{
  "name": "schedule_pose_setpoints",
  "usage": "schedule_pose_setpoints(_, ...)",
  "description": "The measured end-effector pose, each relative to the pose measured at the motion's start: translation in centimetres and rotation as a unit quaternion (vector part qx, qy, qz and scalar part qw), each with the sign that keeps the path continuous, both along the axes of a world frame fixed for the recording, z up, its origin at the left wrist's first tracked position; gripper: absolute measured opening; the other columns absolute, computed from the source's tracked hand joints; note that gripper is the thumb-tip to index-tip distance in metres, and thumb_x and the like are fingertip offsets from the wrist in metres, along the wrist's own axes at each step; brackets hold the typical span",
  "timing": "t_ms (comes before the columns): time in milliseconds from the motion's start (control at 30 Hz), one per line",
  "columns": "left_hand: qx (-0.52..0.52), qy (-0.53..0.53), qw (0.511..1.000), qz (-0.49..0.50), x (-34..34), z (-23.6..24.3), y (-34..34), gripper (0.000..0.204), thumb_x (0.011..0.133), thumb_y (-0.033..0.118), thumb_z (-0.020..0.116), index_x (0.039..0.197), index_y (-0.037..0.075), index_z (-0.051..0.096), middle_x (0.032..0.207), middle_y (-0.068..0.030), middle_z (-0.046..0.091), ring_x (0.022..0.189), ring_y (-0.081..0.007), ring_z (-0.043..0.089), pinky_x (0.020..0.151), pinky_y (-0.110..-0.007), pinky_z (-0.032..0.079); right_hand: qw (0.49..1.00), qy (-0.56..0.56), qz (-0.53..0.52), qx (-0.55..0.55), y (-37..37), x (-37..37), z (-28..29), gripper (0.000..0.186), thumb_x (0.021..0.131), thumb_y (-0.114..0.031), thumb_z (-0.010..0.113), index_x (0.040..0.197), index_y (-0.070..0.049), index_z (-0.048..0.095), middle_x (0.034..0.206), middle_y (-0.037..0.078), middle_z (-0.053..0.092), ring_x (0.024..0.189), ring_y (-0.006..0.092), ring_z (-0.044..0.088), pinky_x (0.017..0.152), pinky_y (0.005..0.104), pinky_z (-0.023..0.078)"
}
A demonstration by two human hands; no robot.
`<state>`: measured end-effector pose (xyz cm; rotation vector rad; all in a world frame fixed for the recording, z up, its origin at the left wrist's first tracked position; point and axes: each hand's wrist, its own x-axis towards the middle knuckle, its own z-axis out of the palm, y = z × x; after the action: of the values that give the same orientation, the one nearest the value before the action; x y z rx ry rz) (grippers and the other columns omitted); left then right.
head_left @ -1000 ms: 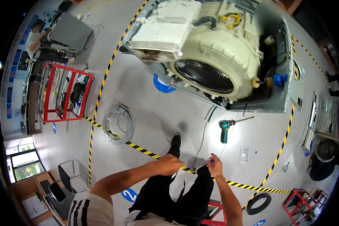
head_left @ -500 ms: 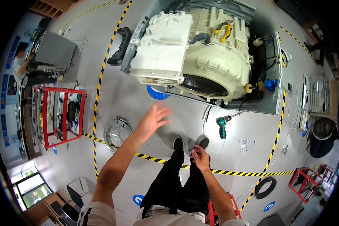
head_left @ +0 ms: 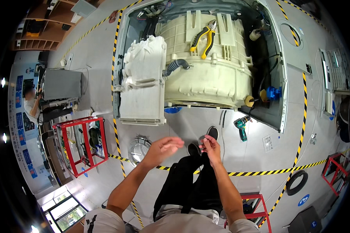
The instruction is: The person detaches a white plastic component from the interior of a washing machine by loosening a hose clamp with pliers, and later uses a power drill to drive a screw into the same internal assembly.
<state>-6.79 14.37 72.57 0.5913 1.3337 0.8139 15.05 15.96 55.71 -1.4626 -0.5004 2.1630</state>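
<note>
Washing-machine tub [head_left: 202, 87], cream-coloured and ribbed, fills the head view between twelve and one o'clock, set inside an open grey metal cabinet [head_left: 282, 112]. A pair of yellow-and-black pliers [head_left: 210, 30] lies on top of it, jaws toward one o'clock. At the tub's nine o'clock side sits a white plastic housing [head_left: 142, 85], joined to it by a dark corrugated hose [head_left: 177, 66]; a blue fitting [head_left: 274, 93] shows toward its four o'clock.

Both hands are clear of the tub, below its near edge. The left hand [head_left: 165, 149], near half past six, is spread loosely and slightly blurred — palm and fingers hold nothing visible. The right hand [head_left: 210, 148], between four and five, has thumb and fingertips drawn close together; whether anything small is pinched there, I cannot tell.

On the floor, a green-and-black cordless drill [head_left: 242, 127] lies at three o'clock — just beyond the cabinet — and a clear round door bowl [head_left: 138, 149] at half past seven. A red tool trolley [head_left: 104, 138] stands past eight.
</note>
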Motion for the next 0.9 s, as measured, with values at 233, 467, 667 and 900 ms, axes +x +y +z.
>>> schedule_pose_setpoints(233, 0.285, 0.277, 0.905, -0.153, -1.8, 7.6, 8.3, 0.020, 0.075, 0.004, 0.072, 0.095, 0.003, 0.068, 0.092, -0.0083, 0.068, 0.086, -0.0232, 0.066, 0.078, -0.031, 0.051, 0.997, -0.018, -0.037, 0.065, 5.5, -2.1, 3.7, 0.031, 0.092, -0.024, 0.059, 0.115, -0.003, 0.056, 0.096, 0.007, 0.065, 0.076, 0.0123, 0.062, 0.063, 0.0235, 0.047)
schedule_pose_setpoints(467, 0.407, 0.458, 0.764, -0.201, -7.5, 6.9, 16.9, 0.022, 0.069, 0.000, 0.074, 0.090, 0.005, 0.067, 0.087, -0.0095, 0.067, 0.084, -0.0266, 0.063, 0.075, -0.034, 0.050, 0.969, -0.089, -0.084, 0.215, 10.5, -5.9, 9.3, 0.028, 0.091, -0.015, 0.060, 0.113, 0.003, 0.057, 0.093, 0.007, 0.065, 0.080, 0.0122, 0.062, 0.067, 0.0236, 0.047)
schedule_pose_setpoints(667, 0.431, 0.489, 0.710, -0.267, -8.7, 4.5, 23.1, 0.031, 0.073, 0.014, 0.074, 0.100, 0.001, 0.064, 0.092, -0.0110, 0.066, 0.089, -0.0274, 0.059, 0.078, -0.035, 0.047, 0.803, -0.283, -0.046, 0.522, 17.4, -9.0, 13.6, 0.016, 0.081, -0.001, 0.067, 0.096, 0.002, 0.065, 0.086, 0.010, 0.065, 0.071, 0.0162, 0.060, 0.068, 0.0268, 0.049)
schedule_pose_setpoints(900, 0.381, 0.489, 0.682, -0.388, -7.0, 1.2, 27.2, 0.034, 0.079, 0.021, 0.070, 0.105, 0.000, 0.064, 0.085, -0.0131, 0.063, 0.076, -0.0259, 0.056, 0.071, -0.035, 0.045, 0.679, -0.353, 0.072, 0.640, 23.8, -10.1, 11.6, 0.023, 0.074, -0.003, 0.067, 0.097, -0.003, 0.065, 0.090, 0.010, 0.062, 0.078, 0.0296, 0.061, 0.066, 0.0385, 0.050)
